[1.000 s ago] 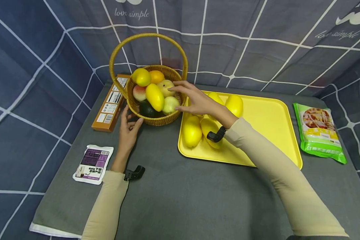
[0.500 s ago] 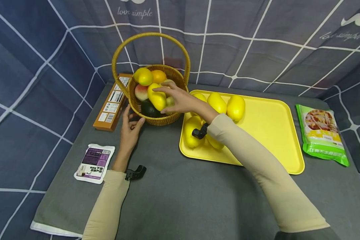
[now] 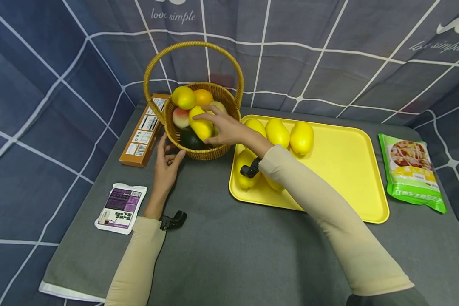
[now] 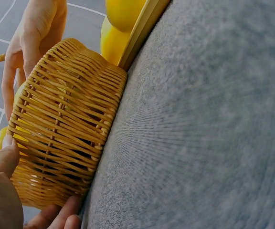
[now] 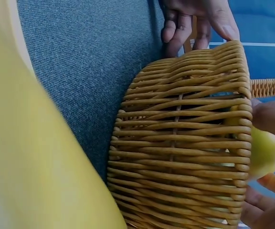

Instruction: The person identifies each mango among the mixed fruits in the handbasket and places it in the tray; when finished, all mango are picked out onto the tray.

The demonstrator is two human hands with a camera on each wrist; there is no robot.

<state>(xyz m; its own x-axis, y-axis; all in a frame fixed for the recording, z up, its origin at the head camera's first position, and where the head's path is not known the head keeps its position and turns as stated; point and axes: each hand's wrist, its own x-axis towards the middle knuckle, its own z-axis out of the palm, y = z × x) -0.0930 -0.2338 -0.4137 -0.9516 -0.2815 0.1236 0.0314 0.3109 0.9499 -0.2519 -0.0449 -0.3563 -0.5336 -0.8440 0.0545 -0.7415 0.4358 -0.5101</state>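
Observation:
A wicker basket [image 3: 207, 155] with a tall handle stands at the back left, filled with several fruits. Among these are a peach [image 3: 181, 117], an orange [image 3: 204, 97], a lemon-like yellow fruit [image 3: 184, 97] and a dark green fruit [image 3: 190, 139]. My left hand [image 3: 165, 168] holds the basket's near left side; in the left wrist view its thumb lies at the rim and its fingers low on the weave. Reaching in over the right rim, my right hand [image 3: 227, 128] pinches a yellow mango [image 3: 200, 127] between thumb and fingers. The hand partly hides a pale fruit [image 3: 219, 106] behind it.
Right of the basket lies a yellow tray [image 3: 340, 161] with several yellow mangoes [image 3: 301, 137] at its left end. A brown box [image 3: 141, 138] sits left of the basket, a white-and-purple pouch [image 3: 121, 208] nearer. At the far right is a green food bag [image 3: 412, 172].
My right hand has moved left, from beside the basket's right rim to the mango, and its fingers have closed round it. My left hand stays at the basket.

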